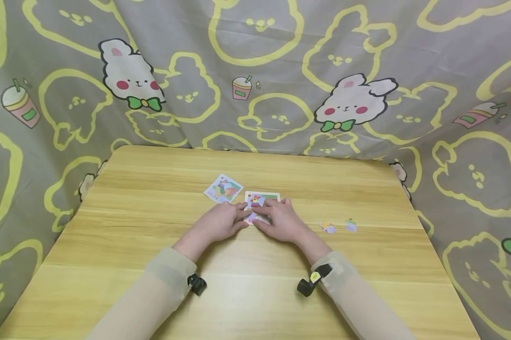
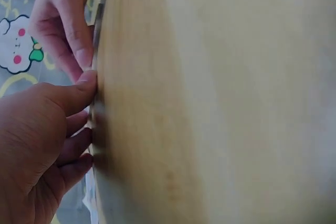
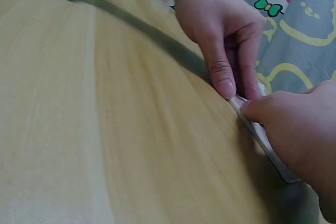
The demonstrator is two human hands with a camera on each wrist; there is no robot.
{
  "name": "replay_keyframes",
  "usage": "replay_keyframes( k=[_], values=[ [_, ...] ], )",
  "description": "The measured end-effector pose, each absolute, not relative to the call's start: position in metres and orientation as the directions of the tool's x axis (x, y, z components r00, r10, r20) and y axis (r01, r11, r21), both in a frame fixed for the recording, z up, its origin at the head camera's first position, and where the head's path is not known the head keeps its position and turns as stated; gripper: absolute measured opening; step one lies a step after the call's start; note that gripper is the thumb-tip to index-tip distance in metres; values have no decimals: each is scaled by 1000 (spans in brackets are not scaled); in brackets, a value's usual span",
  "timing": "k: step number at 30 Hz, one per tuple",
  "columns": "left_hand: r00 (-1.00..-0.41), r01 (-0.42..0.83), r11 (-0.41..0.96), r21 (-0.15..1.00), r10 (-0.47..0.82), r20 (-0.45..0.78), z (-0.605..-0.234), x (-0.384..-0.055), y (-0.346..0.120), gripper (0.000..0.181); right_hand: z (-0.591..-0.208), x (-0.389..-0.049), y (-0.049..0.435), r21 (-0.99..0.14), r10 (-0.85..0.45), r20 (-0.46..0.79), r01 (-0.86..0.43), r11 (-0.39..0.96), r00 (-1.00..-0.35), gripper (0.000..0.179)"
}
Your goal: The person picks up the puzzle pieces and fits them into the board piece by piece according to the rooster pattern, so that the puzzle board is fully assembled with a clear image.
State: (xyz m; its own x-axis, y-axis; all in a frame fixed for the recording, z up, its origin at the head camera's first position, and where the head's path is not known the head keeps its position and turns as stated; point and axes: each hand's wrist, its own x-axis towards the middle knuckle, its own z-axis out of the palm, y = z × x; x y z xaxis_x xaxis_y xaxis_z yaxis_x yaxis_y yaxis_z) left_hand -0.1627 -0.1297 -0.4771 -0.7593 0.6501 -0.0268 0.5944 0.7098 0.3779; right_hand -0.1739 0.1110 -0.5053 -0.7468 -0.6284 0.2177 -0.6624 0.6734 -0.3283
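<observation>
A small jigsaw puzzle board (image 1: 263,195) with a white border and a bird-like cartoon picture lies flat on the table between both hands. The left hand (image 1: 224,220) touches its left side with the fingertips. Over its lower right part lies the right hand (image 1: 284,221), thumb and fingers touching the surface and hiding much of the picture. Seen low in the right wrist view, the thin board edge (image 3: 269,153) runs under the right hand (image 3: 299,124). The fingertips of both hands meet close together in the left wrist view, beside the left thumb (image 2: 73,95).
Another picture puzzle card (image 1: 222,187) sits tilted just behind the left hand. To the right lie a cluster of loose puzzle pieces (image 1: 329,228) and a separate piece (image 1: 351,225). A patterned curtain (image 1: 276,71) surrounds the wooden table (image 1: 238,293) at the back and sides.
</observation>
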Motion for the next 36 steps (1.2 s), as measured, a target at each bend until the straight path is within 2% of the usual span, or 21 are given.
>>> replay_keyframes(
  k=[7, 15, 19, 25, 32, 36],
  values=[
    [-751, 595, 687, 416, 660, -15, -480, -163, -132, 46, -507, -176, 111, -388, -605, 237, -645, 659, -760, 46],
    [-738, 605, 661, 445, 675, 0, -482, -165, -135, 44, -509, -175, 105, -401, -554, 266, -613, 680, -789, 46],
    [-738, 606, 664, 438, 675, -2, -481, -165, -134, 44, -510, -176, 105, -396, -555, 285, -623, 674, -782, 46],
    [-743, 598, 670, 440, 669, -7, -479, -165, -133, 43, -508, -177, 109, -420, -600, 269, -652, 631, -754, 44],
    [-740, 602, 641, 476, 671, 33, -481, -166, -135, 41, -506, -175, 107, -432, -596, 210, -620, 655, -775, 48],
    [-737, 607, 631, 484, 675, 44, -483, -166, -136, 40, -509, -176, 108, -444, -584, 227, -617, 650, -779, 48]
  ],
)
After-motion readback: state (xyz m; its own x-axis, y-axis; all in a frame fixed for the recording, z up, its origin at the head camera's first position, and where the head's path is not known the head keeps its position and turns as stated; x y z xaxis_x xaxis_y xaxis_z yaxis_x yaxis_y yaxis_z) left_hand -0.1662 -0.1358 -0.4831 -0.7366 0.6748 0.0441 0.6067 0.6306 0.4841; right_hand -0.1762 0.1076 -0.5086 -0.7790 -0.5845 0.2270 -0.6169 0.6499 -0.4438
